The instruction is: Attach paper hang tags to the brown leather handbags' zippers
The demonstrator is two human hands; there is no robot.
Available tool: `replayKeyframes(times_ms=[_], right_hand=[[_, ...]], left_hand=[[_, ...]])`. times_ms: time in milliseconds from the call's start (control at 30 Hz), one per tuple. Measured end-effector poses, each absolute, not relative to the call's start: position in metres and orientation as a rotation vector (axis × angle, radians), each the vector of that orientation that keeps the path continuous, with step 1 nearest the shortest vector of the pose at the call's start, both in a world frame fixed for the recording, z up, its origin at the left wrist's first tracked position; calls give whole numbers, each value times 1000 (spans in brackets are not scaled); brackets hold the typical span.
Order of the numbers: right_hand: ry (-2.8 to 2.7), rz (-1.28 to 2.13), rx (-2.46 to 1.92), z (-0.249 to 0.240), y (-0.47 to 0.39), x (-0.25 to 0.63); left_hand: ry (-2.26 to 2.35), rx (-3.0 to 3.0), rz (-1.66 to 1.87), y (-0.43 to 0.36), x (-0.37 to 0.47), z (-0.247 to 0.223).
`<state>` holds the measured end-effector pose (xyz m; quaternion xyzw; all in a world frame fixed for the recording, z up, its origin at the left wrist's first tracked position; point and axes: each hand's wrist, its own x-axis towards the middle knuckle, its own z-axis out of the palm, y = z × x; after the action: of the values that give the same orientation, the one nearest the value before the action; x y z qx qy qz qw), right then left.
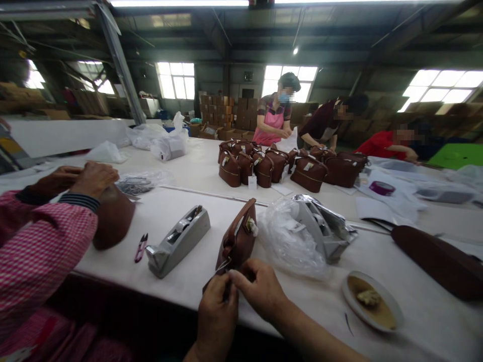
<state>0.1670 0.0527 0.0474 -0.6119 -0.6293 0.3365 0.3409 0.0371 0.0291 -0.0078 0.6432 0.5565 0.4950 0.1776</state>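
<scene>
A small brown leather handbag (241,241) stands on the white table in front of me, with a pale tag or wrapping on its side and a metal zip or ring at its near end. At that near end, my left hand (218,311) is closed around a dark part of the bag, perhaps its strap; the fingers partly hide it. My right hand (262,286) is closed too, its thumb and bent fingers pinching the bag's near lower end beside the left fingertips. What lies exactly between the fingertips is hidden.
Left of the bag stand a grey tape dispenser (179,241) and purple thread snips (141,248). On the right are a plastic-wrapped dispenser (324,229), a dish (372,301) and a brown bag (437,261). A co-worker's hands (94,178) hold another bag; several handbags (271,163) stand behind.
</scene>
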Motion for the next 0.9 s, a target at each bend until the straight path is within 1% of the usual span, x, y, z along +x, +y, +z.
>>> replayKeyframes(times_ms=[100,200,267,400,500,600,767,900], right_hand=[[-1707,763,-1683,50,54,158],[-1725,695,-1677,46,57,155],[-1702,767,-1645,41,60,157],[-1533,1032,-1590,33,63,164],[-1431,1120,-1560,30,63,167],[-1419,1133,-1542,29,63,167],[-1458,1048,-1543,27,61,167],[-1430,1080,-1512,21,62,168]], left_hand=[[1551,1820,1387,29,36,-8],[1544,1822,1410,30,36,-10],[1566,1786,1406,30,37,-9],[1577,1603,1294,28,40,0],[1557,1468,1222,28,42,8],[1571,1386,1171,28,41,11],[1587,1266,1134,29,41,13],[1536,1178,1097,29,42,13]])
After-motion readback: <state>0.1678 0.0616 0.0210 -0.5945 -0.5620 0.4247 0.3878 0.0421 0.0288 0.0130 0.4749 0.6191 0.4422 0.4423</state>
